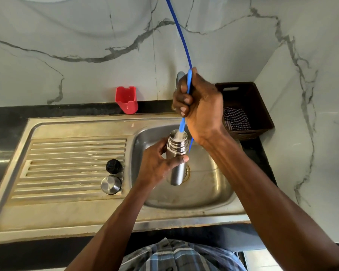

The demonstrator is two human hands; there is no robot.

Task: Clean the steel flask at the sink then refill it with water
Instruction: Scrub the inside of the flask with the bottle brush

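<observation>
The steel flask (177, 153) stands upright and uncapped over the sink basin (209, 184), gripped round its middle by my left hand (157, 165). Above it, my right hand (199, 106) holds a thin blue tube (181, 36) that comes down from the top of the view. The tube's end (182, 126) points into the flask's mouth, where water shows white. On the draining board lie the flask's black stopper (113, 166) and its steel cap (111, 184).
A red plastic holder (126, 99) stands on the black counter behind the sink. A dark basket (249, 98) with a checked cloth sits at the back right against the marble wall. The tap (178, 77) is mostly hidden behind my right hand.
</observation>
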